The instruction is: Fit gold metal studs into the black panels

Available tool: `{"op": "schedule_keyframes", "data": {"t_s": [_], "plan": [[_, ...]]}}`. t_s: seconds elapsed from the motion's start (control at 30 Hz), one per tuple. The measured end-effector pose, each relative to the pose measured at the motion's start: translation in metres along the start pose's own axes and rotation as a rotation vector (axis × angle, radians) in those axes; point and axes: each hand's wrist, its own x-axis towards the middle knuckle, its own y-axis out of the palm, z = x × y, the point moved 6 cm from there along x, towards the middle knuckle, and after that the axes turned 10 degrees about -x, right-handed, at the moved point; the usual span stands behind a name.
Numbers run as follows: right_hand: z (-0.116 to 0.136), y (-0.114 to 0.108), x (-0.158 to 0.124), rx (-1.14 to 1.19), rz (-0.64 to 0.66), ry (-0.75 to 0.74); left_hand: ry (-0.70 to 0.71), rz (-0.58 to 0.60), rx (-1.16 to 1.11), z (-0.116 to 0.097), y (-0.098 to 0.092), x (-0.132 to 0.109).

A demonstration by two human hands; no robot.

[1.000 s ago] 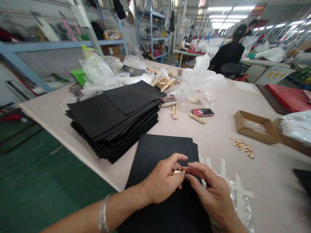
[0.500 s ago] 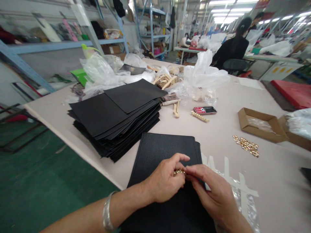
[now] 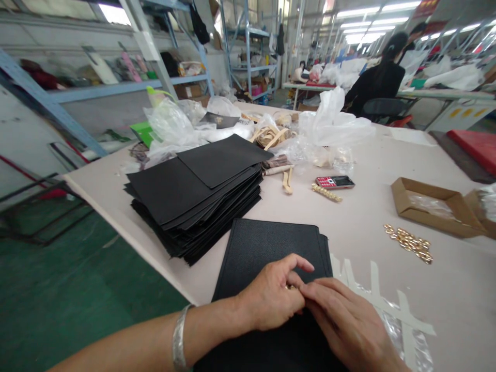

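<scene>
Over the near black leather sheets, my left hand is closed on small gold rings, mostly hidden by its fingers. My right hand meets it fingertip to fingertip, its fingers pressed together; whatever they pinch is hidden. More gold rings lie in a loose pile on the table to the right. A gold chain piece lies beside a red phone.
A tall stack of black sheets stands at left. Cardboard box, tape strips, plastic bags and cord coils lie on the table. A person sits farther back.
My right fingers have closed in over my left fingertips, covering more of the gold rings. The whole view has shifted, so the table things appear slightly lower and farther right.
</scene>
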Motion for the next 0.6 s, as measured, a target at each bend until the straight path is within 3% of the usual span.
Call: {"op": "schedule_keyframes", "data": {"t_s": [0.37, 0.6], "plan": [[-0.003, 0.005, 0.000, 0.034, 0.055, 0.011, -0.096, 0.056, -0.072, 0.011, -0.004, 0.007], [-0.009, 0.007, -0.001, 0.182, 0.102, 0.052, 0.040, 0.120, 0.337, -0.006, -0.005, 0.000]]}}
